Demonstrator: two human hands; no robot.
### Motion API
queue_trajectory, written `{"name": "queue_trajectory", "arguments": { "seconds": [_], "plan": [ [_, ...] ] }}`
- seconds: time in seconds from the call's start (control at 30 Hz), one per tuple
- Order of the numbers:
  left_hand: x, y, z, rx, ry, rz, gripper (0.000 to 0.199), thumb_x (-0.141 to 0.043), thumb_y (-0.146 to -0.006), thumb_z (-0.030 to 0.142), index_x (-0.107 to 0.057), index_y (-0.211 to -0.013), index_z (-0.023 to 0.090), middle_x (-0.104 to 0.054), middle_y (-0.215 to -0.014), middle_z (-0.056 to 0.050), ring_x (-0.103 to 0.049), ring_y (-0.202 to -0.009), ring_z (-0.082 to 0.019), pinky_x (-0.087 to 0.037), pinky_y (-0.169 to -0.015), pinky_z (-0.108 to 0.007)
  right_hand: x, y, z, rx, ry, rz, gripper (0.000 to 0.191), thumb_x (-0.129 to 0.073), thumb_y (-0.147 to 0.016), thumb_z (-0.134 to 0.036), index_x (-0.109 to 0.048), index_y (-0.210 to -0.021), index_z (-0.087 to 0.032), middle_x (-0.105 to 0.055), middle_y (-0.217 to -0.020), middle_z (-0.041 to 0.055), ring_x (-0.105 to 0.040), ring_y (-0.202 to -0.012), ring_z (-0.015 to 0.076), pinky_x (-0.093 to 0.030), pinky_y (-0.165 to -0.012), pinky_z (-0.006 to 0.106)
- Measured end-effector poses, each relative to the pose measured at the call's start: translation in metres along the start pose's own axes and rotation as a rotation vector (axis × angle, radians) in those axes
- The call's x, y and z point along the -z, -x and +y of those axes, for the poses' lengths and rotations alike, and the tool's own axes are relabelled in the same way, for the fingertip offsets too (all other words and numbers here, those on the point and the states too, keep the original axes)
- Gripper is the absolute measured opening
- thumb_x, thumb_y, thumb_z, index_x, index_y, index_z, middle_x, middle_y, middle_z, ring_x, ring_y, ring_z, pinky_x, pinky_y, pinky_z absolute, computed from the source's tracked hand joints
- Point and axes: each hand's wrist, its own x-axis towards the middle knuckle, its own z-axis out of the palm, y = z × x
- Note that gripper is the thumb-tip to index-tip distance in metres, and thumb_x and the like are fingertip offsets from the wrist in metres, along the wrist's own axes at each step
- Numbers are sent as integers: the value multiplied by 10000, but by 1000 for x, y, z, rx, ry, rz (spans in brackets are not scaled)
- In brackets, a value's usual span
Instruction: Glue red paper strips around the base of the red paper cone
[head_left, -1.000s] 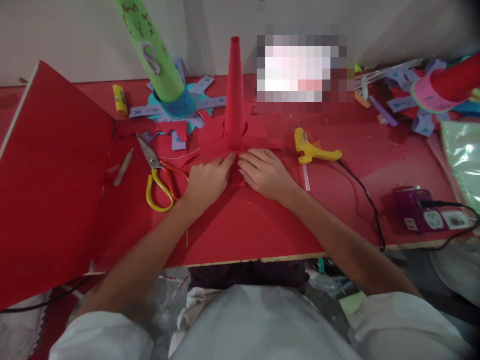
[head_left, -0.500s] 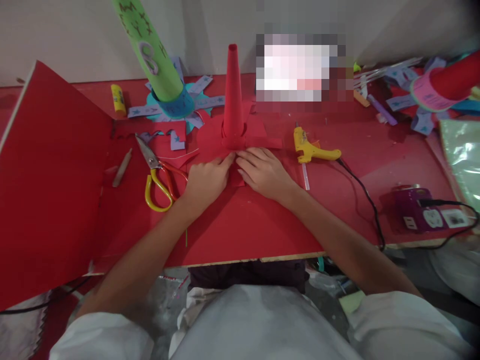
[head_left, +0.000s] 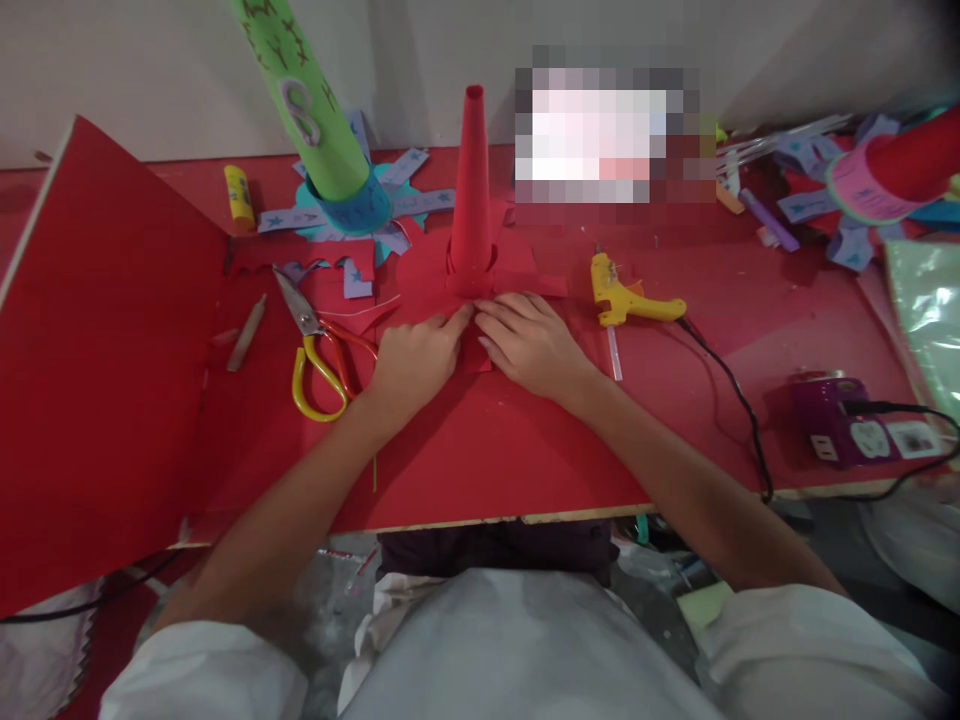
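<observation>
A tall, narrow red paper cone [head_left: 472, 190] stands upright on a red paper base [head_left: 420, 262] with strips spread around its foot. My left hand [head_left: 420, 355] presses on the base just in front of the cone, fingers curled and the index finger stretched toward the strip there. Beside it, my right hand [head_left: 529, 345] rests on the same front strip, its fingers together and pointing left. The fingertips of both hands nearly meet. Whether they pinch the paper is hard to tell.
Scissors [head_left: 319, 350] and a glue stick [head_left: 239, 198] lie left. A green tube [head_left: 322, 140] stands behind them, near an upright red board [head_left: 112, 370]. At right are a yellow glue gun [head_left: 634, 302], its cord, a purple box [head_left: 844, 420] and a pink-ringed tube [head_left: 866, 180].
The whole view has shifted slightly, with things appearing a little farther right. Both hands keep their place at the front of the cone's base.
</observation>
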Motion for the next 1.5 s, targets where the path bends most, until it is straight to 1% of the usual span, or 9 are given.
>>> {"name": "queue_trajectory", "arguments": {
  "seconds": [0.13, 0.27, 0.47, 0.63, 0.73, 0.83, 0.97, 1.23, 1.5],
  "plan": [
    [0, 0, 0, -1, 6, -3, 534, -418, -1064, 250, -510, -1588, 287, -791, -1056, -137, -767, -847, -287, -542, -734, -382, 0, 0, 0, -14, -14, -4, 382, -422, -1091, -232, -708, -1327, -137, -707, -1422, 150, -595, -1288, 343, -442, -1124, 545],
    [0, 0, -1, -3, 9, -1, 534, -414, -1063, 248, -513, -1586, 283, -790, -1034, -139, -767, -842, -298, -537, -721, -390, 0, 0, 0, -8, 3, -6, 394, -408, -1096, -231, -706, -1321, -108, -707, -1421, 157, -603, -1272, 343, -445, -1122, 533],
    [0, 0, -1, 2, 13, -3, 535, -409, -1064, 255, -515, -1586, 292, -791, -1052, -140, -765, -851, -293, -538, -740, -389, 0, -1, -2, -18, -11, -12, 377, -427, -1085, -218, -705, -1325, -135, -709, -1417, 156, -605, -1272, 338, -441, -1122, 540],
    [1, 0, 0, 5, 8, -6, 545, -407, -1060, 248, -498, -1597, 283, -790, -1073, -142, -764, -861, -293, -540, -743, -386, 1, -1, -1, -7, -6, -11, 392, -410, -1090, -215, -702, -1325, -101, -714, -1405, 171, -605, -1266, 340, -445, -1117, 534],
    [2, 0, 0, 12, 14, -15, 538, -400, -1066, 249, -499, -1594, 267, -790, -1086, -147, -766, -873, -294, -540, -749, -386, 0, 0, -1, -5, -4, -1, 389, -412, -1088, -208, -703, -1325, -105, -715, -1407, 166, -609, -1260, 335, -444, -1119, 527],
    [3, 0, 1, 11, 2, -23, 525, -397, -1072, 257, -511, -1584, 266, -793, -1086, -145, -770, -871, -300, -536, -735, -386, -1, 0, -1, -4, -7, 16, 386, -410, -1088, -201, -709, -1316, -117, -721, -1400, 156, -606, -1272, 329, -444, -1121, 520],
    [4, 0, 1, 11, -14, -20, 517, -396, -1072, 266, -530, -1572, 270, -796, -1081, -144, -774, -867, -311, -532, -712, -387, -1, 0, -1, 16, -7, 13, 397, -395, -1094, -208, -709, -1311, -97, -730, -1378, 164, -602, -1290, 332, -449, -1122, 514],
    [4, -2, 2, 18, 47, -9, 519, -400, -1060, 256, -549, -1557, 267, -797, -1069, -160, -773, -860, -304, -547, -735, -402, -1, 0, -2, -29, -53, -2, 385, -432, -1068, -192, -685, -1356, -146, -710, -1408, 161, -597, -1303, 334, -431, -1150, 548],
    [1, 0, 1, 4, 15, 6, 532, -401, -1060, 260, -520, -1578, 257, -790, -1056, -157, -770, -862, -298, -554, -752, -394, 0, 1, -2, -18, -52, 17, 384, -417, -1079, -211, -721, -1306, -154, -708, -1403, 160, -595, -1315, 334, -461, -1135, 540]
  ]
}}
